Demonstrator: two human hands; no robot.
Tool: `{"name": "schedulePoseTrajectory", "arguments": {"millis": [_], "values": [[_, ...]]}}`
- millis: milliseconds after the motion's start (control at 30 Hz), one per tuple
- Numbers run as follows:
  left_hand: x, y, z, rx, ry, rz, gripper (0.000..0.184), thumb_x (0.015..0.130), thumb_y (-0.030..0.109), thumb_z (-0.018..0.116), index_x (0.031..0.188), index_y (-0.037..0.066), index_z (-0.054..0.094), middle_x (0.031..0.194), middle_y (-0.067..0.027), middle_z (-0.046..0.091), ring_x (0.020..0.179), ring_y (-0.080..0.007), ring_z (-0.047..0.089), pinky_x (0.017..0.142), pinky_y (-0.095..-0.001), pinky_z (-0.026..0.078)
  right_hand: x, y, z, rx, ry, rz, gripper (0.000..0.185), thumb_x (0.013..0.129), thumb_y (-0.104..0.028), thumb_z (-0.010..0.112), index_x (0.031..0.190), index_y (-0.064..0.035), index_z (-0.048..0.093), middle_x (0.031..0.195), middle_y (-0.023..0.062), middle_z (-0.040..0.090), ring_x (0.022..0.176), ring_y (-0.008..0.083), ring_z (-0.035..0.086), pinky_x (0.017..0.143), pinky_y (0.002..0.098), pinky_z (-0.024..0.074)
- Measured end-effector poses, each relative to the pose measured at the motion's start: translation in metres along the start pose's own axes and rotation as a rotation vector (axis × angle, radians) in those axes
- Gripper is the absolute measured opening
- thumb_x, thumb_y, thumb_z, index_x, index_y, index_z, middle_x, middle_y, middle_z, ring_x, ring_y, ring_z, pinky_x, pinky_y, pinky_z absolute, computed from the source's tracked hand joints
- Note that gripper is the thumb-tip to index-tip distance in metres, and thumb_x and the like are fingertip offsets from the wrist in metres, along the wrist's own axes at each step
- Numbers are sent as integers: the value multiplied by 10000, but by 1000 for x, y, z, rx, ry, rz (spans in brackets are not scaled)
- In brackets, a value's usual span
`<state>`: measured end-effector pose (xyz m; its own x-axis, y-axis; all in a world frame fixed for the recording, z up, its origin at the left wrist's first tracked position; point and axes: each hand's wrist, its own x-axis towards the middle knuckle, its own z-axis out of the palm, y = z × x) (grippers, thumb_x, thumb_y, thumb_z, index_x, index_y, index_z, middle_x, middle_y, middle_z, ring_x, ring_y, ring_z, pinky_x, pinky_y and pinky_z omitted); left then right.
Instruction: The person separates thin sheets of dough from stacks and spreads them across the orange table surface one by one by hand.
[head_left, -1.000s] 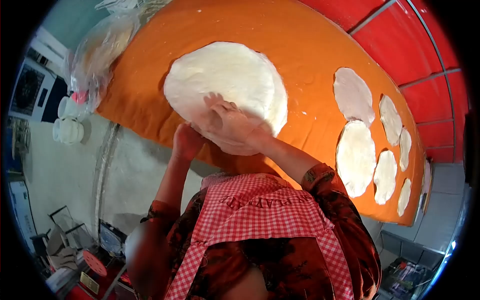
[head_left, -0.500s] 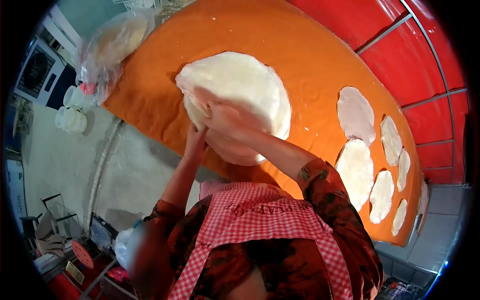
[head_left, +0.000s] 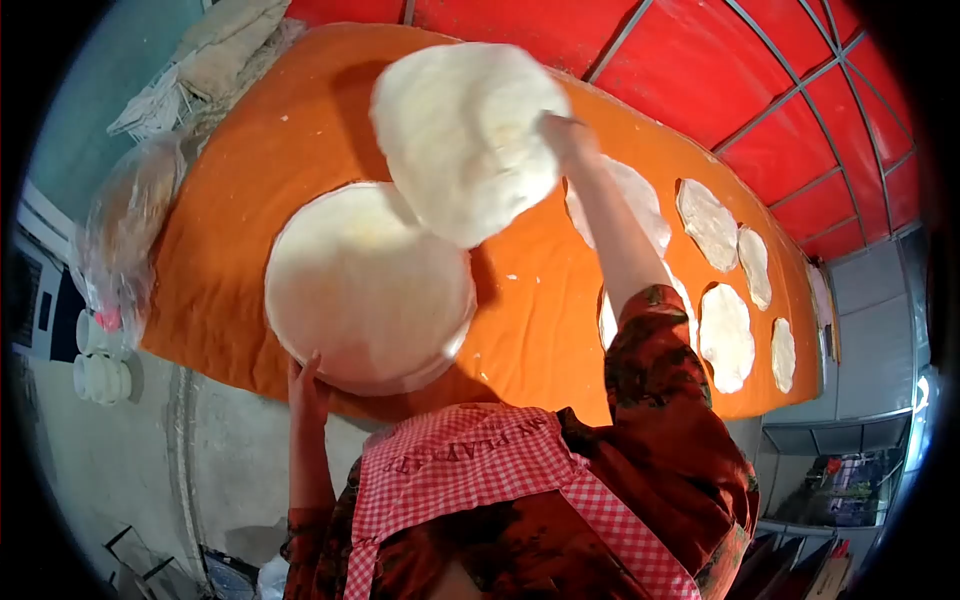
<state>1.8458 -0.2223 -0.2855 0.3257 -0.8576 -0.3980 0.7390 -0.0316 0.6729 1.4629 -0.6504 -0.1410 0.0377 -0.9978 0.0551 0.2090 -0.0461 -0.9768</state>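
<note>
- Holding up a loose dough sheet (head_left: 460,130) by its right-hand edge with the right hand (head_left: 570,145), fingers closed in a pinch; exact finger placing blurred.
- Gripped only at the rim, probably to spare the wide, soft middle from squeezing.
- Touching the near-left rim of a layered dough round (head_left: 365,290) with the left hand (head_left: 308,385), a fingertip at the edge, perhaps for steadying; cannot tell how far closed or whether gripping.
- Keeping the layered round flat on orange cloth (head_left: 540,335), close to the body, likely for easy reach.
- Seeing other dough rounds (head_left: 727,335) laid flat to the right, perhaps spread out against sticking.
- Reading "PLAY" in dark letters on the checked apron (head_left: 445,475); unable to read the rest surely.
- Finding no legible label on the plastic bag (head_left: 130,220) or white tubs (head_left: 100,378).
</note>
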Motion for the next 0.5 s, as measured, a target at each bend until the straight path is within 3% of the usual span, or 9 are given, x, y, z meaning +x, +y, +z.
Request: {"name": "schedulePoseTrajectory", "arguments": {"millis": [67,100,200,233,267,300,400,433,500], "values": [[0,0,2,2,-30,-9,529,914,96,563,1402,67,361,1387,-102,457,1259,-258,454,1019,-418,396,14,-6,-54,-226,252,-51,262,893,-215,626,980,32,617,875,84,639,794,192,620,679,345,516],[-1,1,0,6,-63,-8,531,915,109,552,1407,72,355,1396,-98,449,1264,-256,451,1019,-419,396,5,2,-82,78,235,-32,244,894,-208,613,1023,-2,602,827,71,615,770,210,612,648,368,520],[-9,7,-2,-64,-146,-88,538,906,139,516,1415,88,349,1409,-81,440,1278,-257,441,1019,-427,396,-2,84,-189,95,273,409,174,840,-216,607,1002,-158,589,776,30,551,611,172,483,475,326,370],[-11,10,-1,-103,-172,-123,541,901,148,504,1416,93,350,1412,-75,440,1282,-258,438,1019,-430,396,-28,100,-166,-116,611,571,91,869,-190,535,949,-165,572,767,32,554,577,197,502,428,334,367],[-10,11,0,-103,-191,-114,570,892,174,534,1425,104,345,1423,-75,432,1286,-269,436,1023,-436,393,-50,121,-147,-389,595,398,77,891,-169,497,924,-144,563,747,51,568,545,224,526,399,331,373],[-10,11,1,-103,-210,-106,600,883,200,564,1433,114,341,1435,-75,424,1289,-281,434,1028,-443,391,-66,139,-131,-177,554,424,127,901,-174,507,984,-109,578,747,66,591,547,230,562,411,341,423],[-4,6,6,-115,-183,-66,537,880,133,491,1404,116,376,1368,-72,491,1235,-273,495,968,-439,444,-147,145,-1,-266,140,251,123,881,-54,597,999,-20,600,798,83,617,633,193,610,511,345,511],[-4,6,11,-74,-117,-45,527,878,125,515,1390,125,392,1341,-71,509,1183,-266,534,930,-428,476,-168,148,37,-342,-108,127,119,873,-10,617,991,9,610,858,79,624,756,173,628,640,305,530],[-2,8,16,-1,-33,-11,542,869,107,572,1381,132,398,1281,-54,535,1120,-237,565,852,-417,520,-240,126,142,-405,-618,-31,181,909,-98,602,1045,21,611,997,81,630,910,185,611,800,310,513]]}}
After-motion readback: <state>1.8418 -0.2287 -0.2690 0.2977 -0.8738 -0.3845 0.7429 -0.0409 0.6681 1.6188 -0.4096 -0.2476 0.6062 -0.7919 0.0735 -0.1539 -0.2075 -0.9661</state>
